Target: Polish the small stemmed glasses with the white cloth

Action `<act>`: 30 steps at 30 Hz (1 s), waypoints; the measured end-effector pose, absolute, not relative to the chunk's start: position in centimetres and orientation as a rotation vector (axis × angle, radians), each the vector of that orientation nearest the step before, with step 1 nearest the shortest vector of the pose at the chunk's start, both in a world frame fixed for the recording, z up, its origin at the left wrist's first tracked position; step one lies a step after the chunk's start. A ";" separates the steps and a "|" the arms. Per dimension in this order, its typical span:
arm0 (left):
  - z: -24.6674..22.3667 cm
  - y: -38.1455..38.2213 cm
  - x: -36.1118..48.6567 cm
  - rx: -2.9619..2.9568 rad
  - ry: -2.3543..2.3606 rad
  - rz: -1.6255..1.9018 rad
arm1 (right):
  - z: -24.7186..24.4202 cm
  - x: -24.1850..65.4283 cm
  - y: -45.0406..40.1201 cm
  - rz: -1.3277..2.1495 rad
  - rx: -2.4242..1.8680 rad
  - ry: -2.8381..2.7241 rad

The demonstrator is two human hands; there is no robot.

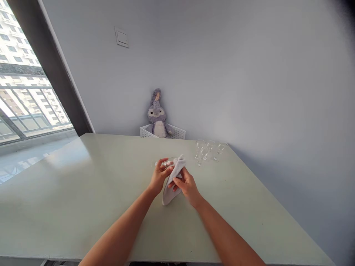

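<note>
My left hand (160, 175) is closed around a clear stemmed glass (168, 162), which lies on its side in the fingers with its foot pointing left. A white cloth (172, 187) covers the glass's right end and hangs down between my hands. My right hand (187, 186) pinches that cloth, with thumb and fingers on either side of a fold. Whether any cloth is inside the bowl I cannot tell. Several similar clear glasses (206, 150) stand grouped beyond my right hand, near the table's far right corner.
Both forearms reach over a pale, glossy table (83, 207). Behind its far edge a grey plush rabbit (156, 114) sits in a white perforated basket (181, 134) against the wall. A light switch (122, 37) is on the wall; a window (27, 74) is at the left.
</note>
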State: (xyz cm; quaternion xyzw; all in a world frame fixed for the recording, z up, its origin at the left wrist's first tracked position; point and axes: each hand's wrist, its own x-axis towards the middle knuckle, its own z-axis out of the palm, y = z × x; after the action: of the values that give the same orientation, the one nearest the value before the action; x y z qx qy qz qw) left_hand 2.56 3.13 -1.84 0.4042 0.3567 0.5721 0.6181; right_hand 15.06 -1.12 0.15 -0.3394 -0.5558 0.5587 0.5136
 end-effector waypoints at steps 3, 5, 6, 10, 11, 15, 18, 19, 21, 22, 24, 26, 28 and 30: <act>-1.9 3.3 2.5 1.056 0.829 1.247 | -1.2 15.5 -0.1 1.313 -0.923 -1.374; -1.8 3.3 2.3 1.169 0.825 1.182 | -1.9 15.9 0.6 1.331 -0.967 -1.390; -1.6 3.4 2.1 1.221 0.823 1.155 | -2.1 16.1 0.9 1.366 -0.965 -1.371; -0.3 3.3 1.3 1.250 0.765 1.191 | -2.4 16.9 1.6 1.634 -0.784 -1.062; 0.0 3.3 1.1 1.233 0.724 1.202 | -2.4 17.0 1.6 1.697 -0.730 -0.981; -0.3 3.4 1.0 1.312 0.727 1.173 | -2.5 16.3 1.0 1.776 -0.695 -0.991; -1.0 3.8 1.0 1.418 0.978 1.157 | -2.6 15.6 0.4 1.640 -0.818 -1.191; -1.0 3.8 1.0 1.427 1.030 1.141 | -2.6 15.4 0.4 1.583 -0.858 -1.239; -0.6 3.6 0.8 1.411 0.990 1.125 | -2.4 15.4 0.4 1.525 -0.888 -1.235; -0.2 3.3 0.7 1.395 0.909 1.122 | -2.2 15.5 0.4 1.544 -0.873 -1.182; 0.7 2.9 0.4 1.353 0.719 1.123 | -1.9 15.6 0.5 1.623 -0.806 -1.024; 1.2 2.6 0.3 1.305 0.609 1.125 | -1.7 15.7 0.4 1.671 -0.751 -0.944; 0.8 2.9 0.3 1.263 0.625 1.139 | -1.8 15.4 0.1 1.640 -0.766 -1.055; -0.1 3.5 0.4 1.266 0.761 1.142 | -2.2 15.1 -0.2 1.496 -0.860 -1.261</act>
State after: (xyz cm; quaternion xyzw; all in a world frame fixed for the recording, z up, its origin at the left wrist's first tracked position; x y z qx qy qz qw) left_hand 0.40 3.49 -0.13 0.5449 0.3278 0.4916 0.5950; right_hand 15.06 -0.18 -2.25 -0.3528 -0.5173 0.6136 0.4811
